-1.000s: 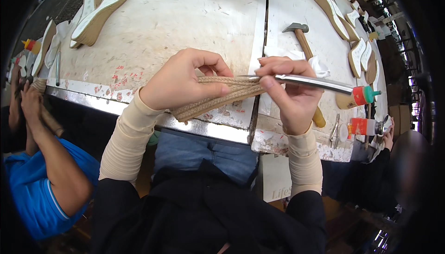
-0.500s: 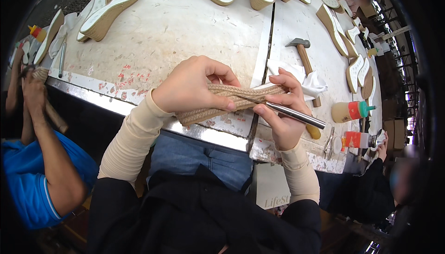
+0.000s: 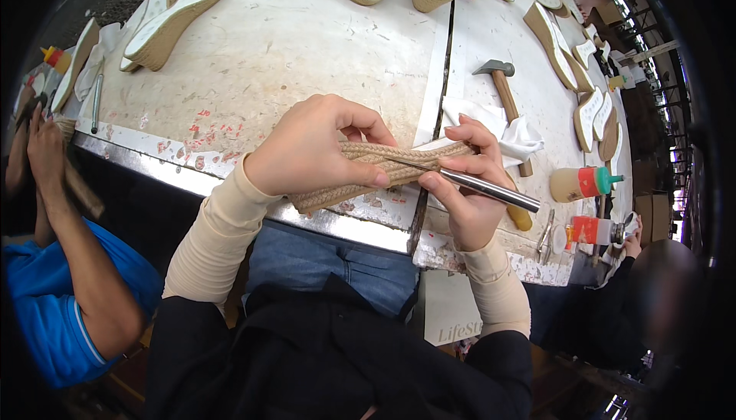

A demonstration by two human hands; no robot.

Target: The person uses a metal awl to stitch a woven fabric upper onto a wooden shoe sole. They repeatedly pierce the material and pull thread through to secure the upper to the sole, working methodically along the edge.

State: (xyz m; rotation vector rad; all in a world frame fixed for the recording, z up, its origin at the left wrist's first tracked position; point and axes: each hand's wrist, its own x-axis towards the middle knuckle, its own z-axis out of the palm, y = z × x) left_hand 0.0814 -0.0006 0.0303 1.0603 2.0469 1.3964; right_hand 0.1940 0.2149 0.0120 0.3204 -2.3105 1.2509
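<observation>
A wedge shoe sole [image 3: 328,195] with tan braided rope sides is held above the table's near edge. My left hand [image 3: 307,148] is closed round its left part, the thumb pressing on the braid. In my right hand [image 3: 477,209], thumb and fingers pinch a metal awl [image 3: 491,189] with a thick silver handle. The awl's thin point lies against the braid near my left thumb; whether it goes between the strands I cannot tell. The upper fingers of my right hand also touch the sole's right end. Most of the sole's white face is hidden.
Right of my hands lie a hammer [image 3: 502,86], a white cloth [image 3: 521,135], a glue bottle [image 3: 575,184] with a green cap and a red-labelled bottle [image 3: 586,230]. More wedge soles [image 3: 180,21] lie farther off. A co-worker in blue [image 3: 84,290] sits left, another person [image 3: 606,313] right.
My hands, the sole and the awl have barely shifted. The co-worker's hands on the left have moved slightly, and the person at the right has moved a little.
</observation>
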